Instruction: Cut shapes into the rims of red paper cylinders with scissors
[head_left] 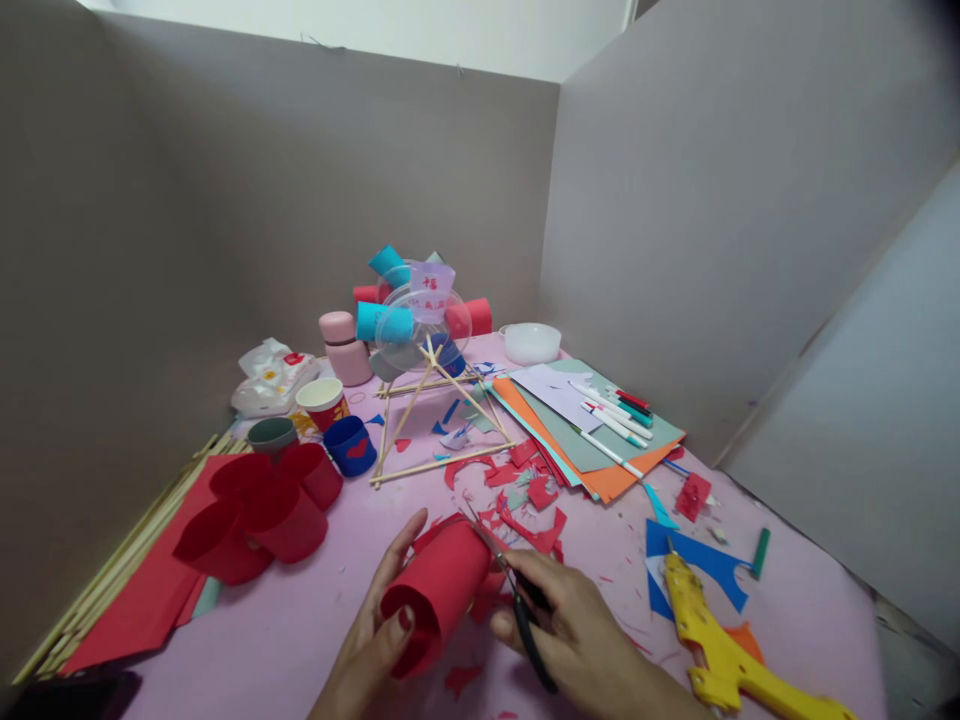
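My left hand [379, 630] is wrapped round a rolled tube of red paper [439, 590], thumb on its near rim. My right hand [577, 625] grips black-handled scissors [517, 590], whose blades lie against the far end of the red tube. Both hands are low at the front of the pink tabletop [300, 620]. Red paper scraps [525, 500] lie just beyond the tube.
Several red paper tubes [259, 510] lie at the left on a red sheet. A stick frame with a clear wheel of paper cups [424, 320] stands behind. Coloured sheets with markers [592, 425] are at the right, a yellow glue gun [724, 650] nearer. Grey partitions enclose the table.
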